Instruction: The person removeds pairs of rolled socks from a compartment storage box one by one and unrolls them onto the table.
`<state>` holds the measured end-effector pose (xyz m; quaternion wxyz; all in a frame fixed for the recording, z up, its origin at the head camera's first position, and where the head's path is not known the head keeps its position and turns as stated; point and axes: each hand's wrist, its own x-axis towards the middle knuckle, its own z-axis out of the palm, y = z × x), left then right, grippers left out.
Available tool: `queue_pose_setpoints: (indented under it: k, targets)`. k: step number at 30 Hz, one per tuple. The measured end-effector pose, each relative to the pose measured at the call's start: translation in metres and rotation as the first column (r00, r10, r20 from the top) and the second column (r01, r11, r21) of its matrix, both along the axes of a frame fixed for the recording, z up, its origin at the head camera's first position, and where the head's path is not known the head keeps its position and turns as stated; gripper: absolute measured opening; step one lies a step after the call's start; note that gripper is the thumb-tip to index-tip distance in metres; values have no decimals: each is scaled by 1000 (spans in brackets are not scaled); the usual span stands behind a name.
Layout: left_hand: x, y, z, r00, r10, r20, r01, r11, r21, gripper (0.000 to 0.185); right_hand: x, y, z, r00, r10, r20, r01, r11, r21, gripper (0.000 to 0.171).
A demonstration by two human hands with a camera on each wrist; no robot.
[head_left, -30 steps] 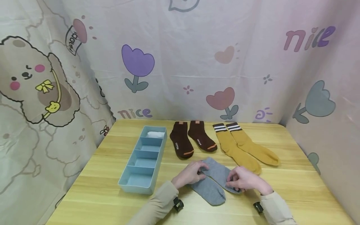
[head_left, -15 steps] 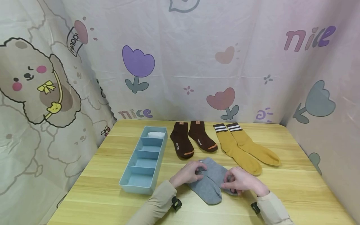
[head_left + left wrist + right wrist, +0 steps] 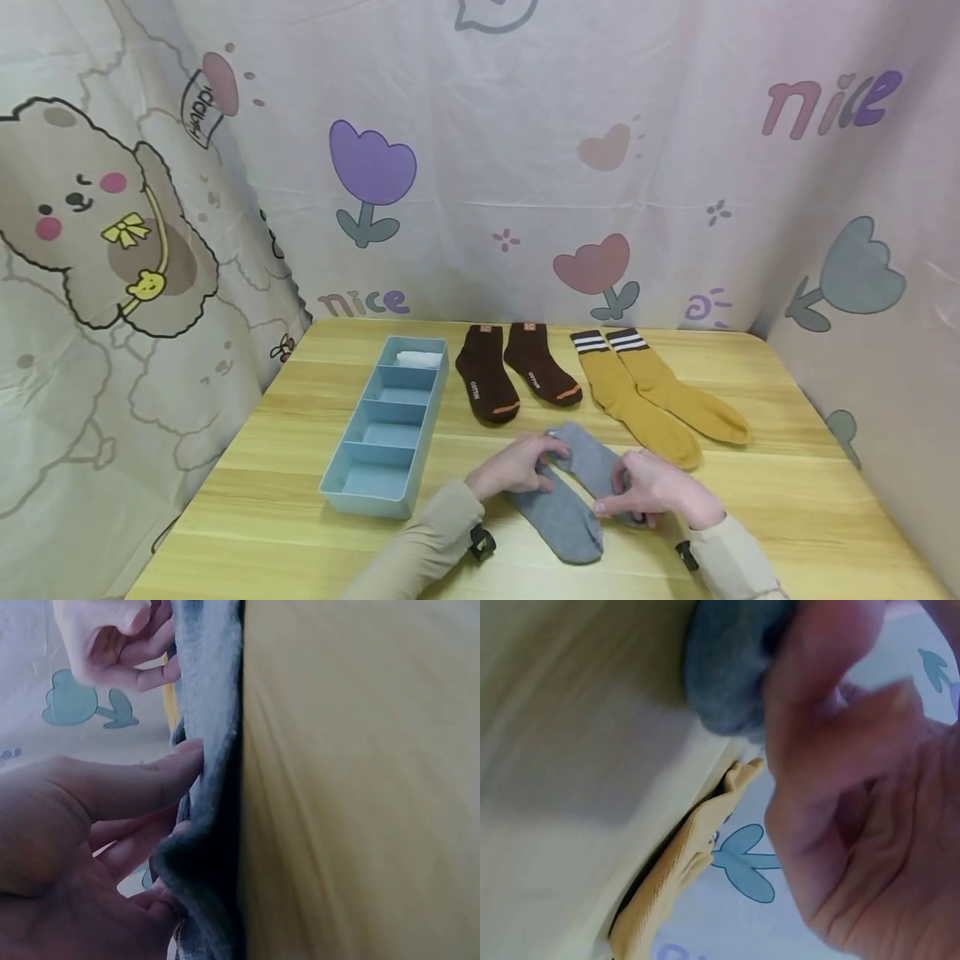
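Observation:
Two grey socks lie side by side on the table, the near sock (image 3: 562, 525) and the far sock (image 3: 588, 457), with a narrow gap between them. My left hand (image 3: 513, 468) is at their cuff ends, thumb and fingers spread apart. In the left wrist view its thumb touches the grey fabric (image 3: 214, 682), and a cuff edge bulges beside the fingers. At the far sock's toe end, my right hand (image 3: 660, 487) touches with bent fingers, its thumb pointing away to the left. The toe (image 3: 724, 671) shows beyond these fingers in the right wrist view.
A light blue organizer box (image 3: 427, 437) with several compartments stands at the left; a white rolled item (image 3: 418, 359) lies in the farthest one. Brown socks (image 3: 487, 375) and mustard socks (image 3: 645, 408) with striped cuffs lie behind the grey pair. A printed curtain (image 3: 480, 167) encloses the table.
The grey socks first came closer together, then parted again, the near one's toe shifting towards me. My right thumb has moved off the far sock's toe. Both hands remain over the pair.

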<state>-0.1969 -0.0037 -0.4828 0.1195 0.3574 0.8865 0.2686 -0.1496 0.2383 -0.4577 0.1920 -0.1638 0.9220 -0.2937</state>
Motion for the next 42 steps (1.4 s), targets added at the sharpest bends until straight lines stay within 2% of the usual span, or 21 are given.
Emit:
queue_pose_setpoints:
  k: [4, 7, 10, 14, 21, 26, 35, 42]
  targets:
    - [1, 8, -1, 1000, 18, -10, -17, 1000, 19, 49, 5, -8, 2, 993, -61, -101, 74, 989, 129, 51]
    - [3, 16, -1, 1000, 17, -26, -16, 1000, 21, 50, 10, -10, 5, 982, -89, -167, 130, 958, 255, 52]
    - [3, 25, -1, 999, 6, -50, -5, 1000, 12, 51, 14, -5, 6, 977, -103, -185, 161, 930, 331, 52]
    - [5, 41, -2, 996, -14, -83, 13, 1000, -5, 52, 16, 11, 6, 979, -130, -155, 181, 907, 380, 53]
    - [9, 64, -2, 986, -54, -157, 50, 998, -29, 51, 16, 44, 4, 985, -160, -69, 174, 909, 378, 59]
    - [12, 78, -2, 977, -60, -207, 50, 997, -51, 49, 13, 65, 4, 984, -174, -37, 176, 918, 355, 60]
    - [14, 102, -1, 974, -33, -222, 18, 997, -70, 50, 7, 91, 2, 985, -173, 1, 166, 947, 277, 58]
    - [13, 115, -2, 968, -21, -249, 4, 998, -69, 50, 2, 109, -2, 992, -121, -20, 123, 971, 205, 53]
